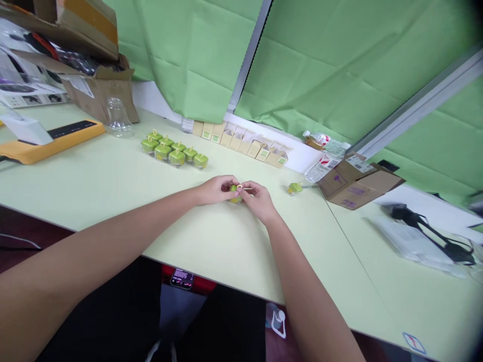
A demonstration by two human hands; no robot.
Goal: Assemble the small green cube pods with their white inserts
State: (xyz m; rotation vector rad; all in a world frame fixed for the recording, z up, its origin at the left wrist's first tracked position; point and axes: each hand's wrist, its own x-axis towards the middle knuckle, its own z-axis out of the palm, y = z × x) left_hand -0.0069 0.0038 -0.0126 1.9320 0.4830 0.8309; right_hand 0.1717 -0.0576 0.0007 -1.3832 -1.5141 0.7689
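Both hands meet over the middle of the table around a small green-lidded container (235,196) with a pale yellow loop on top. My left hand (217,190) grips its left side, fingers curled. From the right, my right hand (260,200) pinches at the loop with thumb and index finger; the fingers partly hide the container. Several matching green-lidded containers (176,158) with clear bases stand grouped at the back left. One more green-topped container (295,188) sits apart to the right.
Small cardboard boxes (236,139) line the back edge. Left are an orange power strip (81,133), a clear plastic jar (118,120) and a large carton (103,93). Right are plastic bottles (320,167), a carton (352,183) and a black cable (433,231).
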